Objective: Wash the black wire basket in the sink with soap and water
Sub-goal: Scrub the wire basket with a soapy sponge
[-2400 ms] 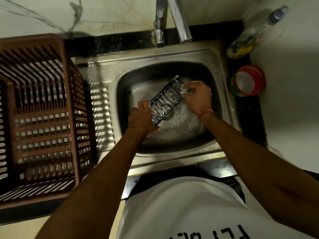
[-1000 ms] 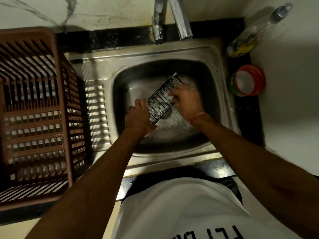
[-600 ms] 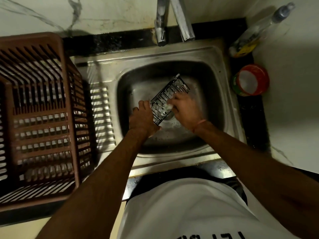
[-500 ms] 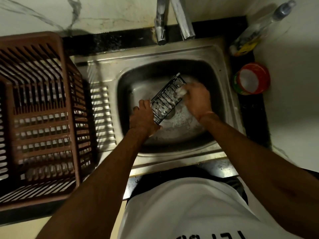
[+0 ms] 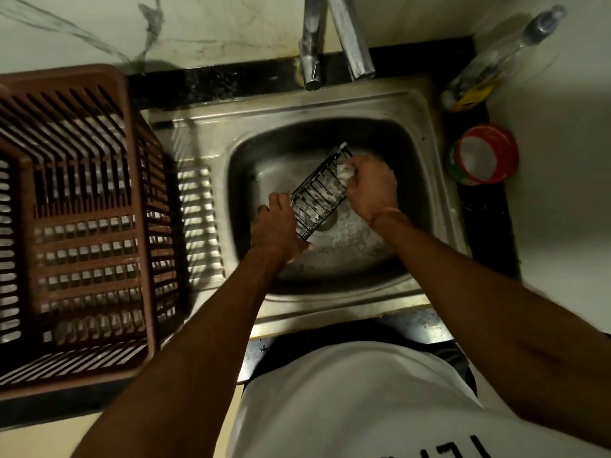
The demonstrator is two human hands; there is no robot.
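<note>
Sudsy black wire basket (image 5: 319, 196), steel sink (image 5: 426, 133).

Metal, plastic and stone around a wet sink

The sink (image 5: 426, 133) is brushed steel with a dull sheen, its bottom speckled with foam; the tap (image 5: 352, 38) is shinier polished metal. The basket (image 5: 319, 193) is thin black wire, glossy where wet and streaked with white suds. The crate (image 5: 142, 180) is matt brown plastic, slatted. The counter (image 5: 231, 82) looks like polished black speckled stone, the wall (image 5: 215, 31) smooth pale veined marble. The bottle (image 5: 496, 64) is clear plastic; the tub (image 5: 506, 153) glossy red plastic. The shirt (image 5: 347, 401) is soft white cloth.
</note>
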